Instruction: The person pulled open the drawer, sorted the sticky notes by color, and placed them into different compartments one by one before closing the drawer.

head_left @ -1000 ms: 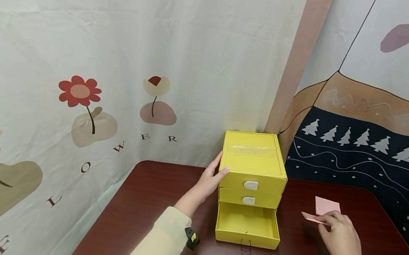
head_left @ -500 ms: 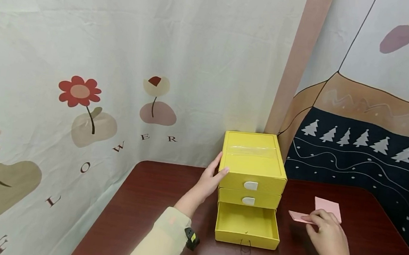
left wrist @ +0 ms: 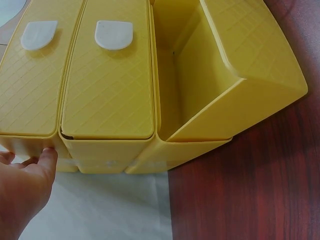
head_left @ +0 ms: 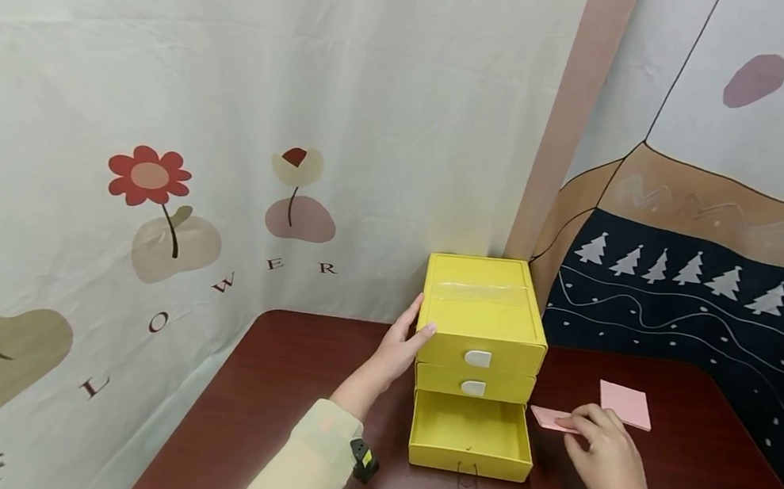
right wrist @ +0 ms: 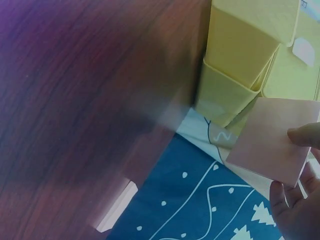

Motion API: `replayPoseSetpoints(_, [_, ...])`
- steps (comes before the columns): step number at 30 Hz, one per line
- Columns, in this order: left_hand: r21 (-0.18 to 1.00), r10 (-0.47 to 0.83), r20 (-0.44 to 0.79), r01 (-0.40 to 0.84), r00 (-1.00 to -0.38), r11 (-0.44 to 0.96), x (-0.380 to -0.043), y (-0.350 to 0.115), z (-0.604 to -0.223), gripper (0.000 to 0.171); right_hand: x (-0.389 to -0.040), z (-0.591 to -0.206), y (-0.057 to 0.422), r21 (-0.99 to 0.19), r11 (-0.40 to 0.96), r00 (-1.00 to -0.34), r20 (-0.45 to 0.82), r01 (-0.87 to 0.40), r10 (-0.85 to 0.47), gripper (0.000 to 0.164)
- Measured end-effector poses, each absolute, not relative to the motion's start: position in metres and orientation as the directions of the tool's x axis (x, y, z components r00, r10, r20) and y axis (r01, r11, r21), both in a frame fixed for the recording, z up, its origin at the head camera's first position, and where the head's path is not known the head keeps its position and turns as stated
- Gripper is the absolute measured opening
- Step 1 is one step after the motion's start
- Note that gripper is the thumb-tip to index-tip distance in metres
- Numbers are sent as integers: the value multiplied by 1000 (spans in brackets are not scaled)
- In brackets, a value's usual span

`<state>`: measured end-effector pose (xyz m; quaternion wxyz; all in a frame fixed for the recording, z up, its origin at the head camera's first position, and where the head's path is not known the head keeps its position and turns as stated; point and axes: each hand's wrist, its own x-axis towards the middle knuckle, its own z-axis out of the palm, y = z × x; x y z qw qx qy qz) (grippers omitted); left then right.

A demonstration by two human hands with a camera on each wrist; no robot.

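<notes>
A yellow drawer box (head_left: 478,301) stands on the table with its bottom drawer (head_left: 469,424) pulled out; nothing shows inside that drawer. My left hand (head_left: 395,352) rests against the box's upper left side, thumb near the front corner and fingers straight along the side. Between thumb and fingers, my right hand (head_left: 607,454) pinches a pink sticky note pad (right wrist: 275,137), held just right of the open drawer. A second pink sticky note pad (head_left: 625,404) lies on the table behind that hand.
The two upper drawers, with white tabs (head_left: 477,358), are closed. A thin loop (head_left: 466,475) hangs at the pulled-out drawer's front. The dark red wooden table (head_left: 304,395) meets a printed cloth (head_left: 391,117) at the back.
My right hand has carried the pinched sticky note pad leftward, close to the open drawer. My left hand stays against the box. The view has shifted slightly.
</notes>
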<state>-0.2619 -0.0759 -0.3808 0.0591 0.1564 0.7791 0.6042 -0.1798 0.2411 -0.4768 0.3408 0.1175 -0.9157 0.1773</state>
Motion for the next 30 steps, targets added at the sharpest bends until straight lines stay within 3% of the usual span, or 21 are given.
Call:
replayPoseSetpoints(9, [959, 302, 95, 168, -949, 228, -262, -76, -381, 66, -179, -476, 231, -229, 894, -718, 683, -384, -133, 27])
replayPoseSetpoints(23, [959, 306, 100, 174, -947, 223, -261, -75, -379, 67, -184, -483, 219, -167, 801, -570, 784, -575, -246, 31])
replayPoseSetpoints(30, [959, 304, 101, 174, -947, 223, -262, -75, -380, 67, -186, -489, 208, -149, 771, -546, 787, -619, -286, 34])
